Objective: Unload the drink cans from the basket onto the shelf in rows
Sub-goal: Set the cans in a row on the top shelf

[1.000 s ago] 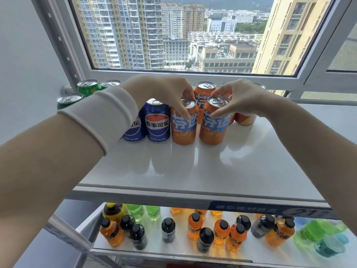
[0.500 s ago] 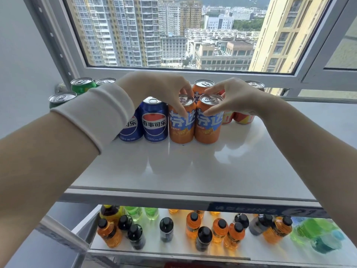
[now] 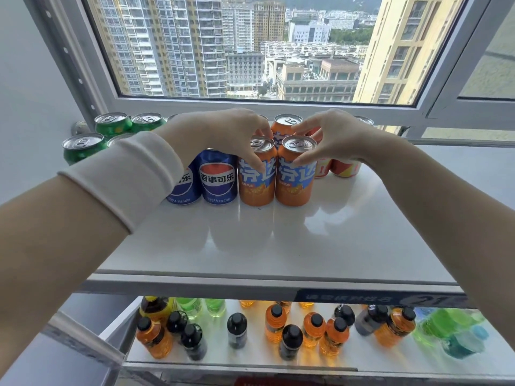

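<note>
Beneath both grips, on the white shelf point(image 3: 278, 240): two orange cans, upright, long axes vertical, sides touching. The left hand point(image 3: 223, 135) pinches the left orange can point(image 3: 255, 185) at its rim, thumb in front and fingers behind, with the blue cans point(image 3: 218, 179) just outboard of that grip; the right hand point(image 3: 334, 137) holds the right orange can point(image 3: 294, 182) likewise. Each can stands directly below its own hand, so letting go probably needs only a straight upward lift; basket not in view.
</note>
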{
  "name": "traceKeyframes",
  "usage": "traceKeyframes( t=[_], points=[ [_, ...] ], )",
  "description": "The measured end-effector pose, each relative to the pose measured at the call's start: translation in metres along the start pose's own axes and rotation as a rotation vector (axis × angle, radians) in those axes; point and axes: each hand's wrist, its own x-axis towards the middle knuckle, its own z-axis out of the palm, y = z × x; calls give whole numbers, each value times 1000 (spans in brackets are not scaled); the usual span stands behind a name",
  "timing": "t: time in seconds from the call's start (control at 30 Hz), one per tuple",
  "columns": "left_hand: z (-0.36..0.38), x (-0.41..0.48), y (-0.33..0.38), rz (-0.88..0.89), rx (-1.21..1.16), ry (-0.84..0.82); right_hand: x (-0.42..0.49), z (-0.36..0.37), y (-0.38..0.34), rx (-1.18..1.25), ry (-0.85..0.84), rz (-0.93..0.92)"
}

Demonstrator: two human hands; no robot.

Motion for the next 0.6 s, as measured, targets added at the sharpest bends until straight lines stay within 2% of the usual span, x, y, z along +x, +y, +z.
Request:
traceKeyframes(
  t=[0.37, 0.6],
  points=[
    [-1, -2, 1, 10, -18, -1, 2, 3, 2, 92, 23, 19],
    [2, -5, 8, 12, 60, -7, -3, 8, -1, 66, 50, 17]
  ],
)
